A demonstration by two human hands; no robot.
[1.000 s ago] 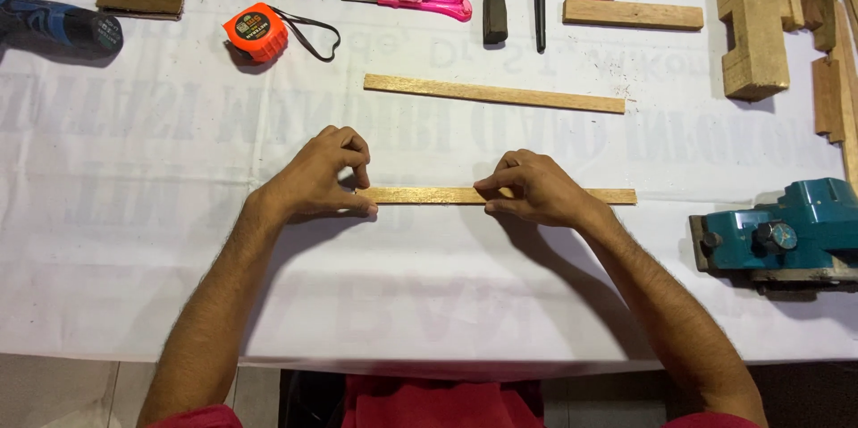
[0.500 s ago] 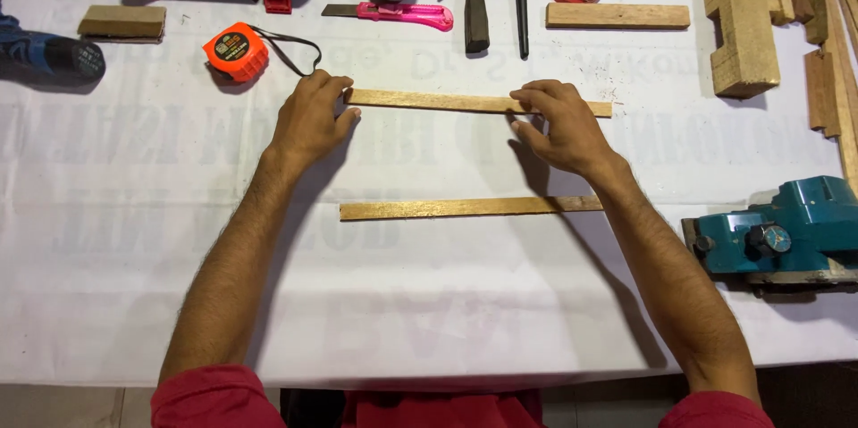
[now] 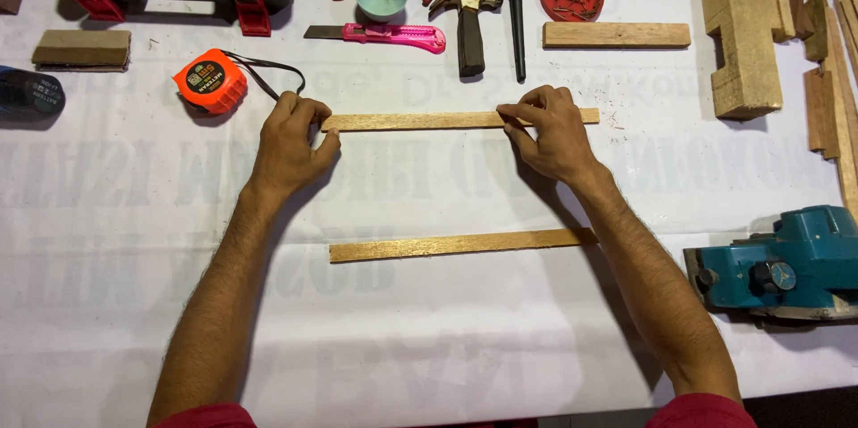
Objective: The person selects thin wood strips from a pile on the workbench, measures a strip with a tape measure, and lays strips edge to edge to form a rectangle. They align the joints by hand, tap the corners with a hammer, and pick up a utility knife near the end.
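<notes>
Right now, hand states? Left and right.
Left hand: closed, pinching the left end of the far wooden strip.
Right hand: closed, pinching the same strip near its right end.

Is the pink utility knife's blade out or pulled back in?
Out. A grey blade sticks out from the left end of the pink utility knife, which lies flat on the white table cover beside the hammer.

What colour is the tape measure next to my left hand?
Orange, with a black strap; the tape measure shows clearly in the head view.

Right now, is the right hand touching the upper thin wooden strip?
Touching. The head view shows the right hand with its fingertips pinching the upper thin wooden strip near its right end, with no gap visible.
</notes>
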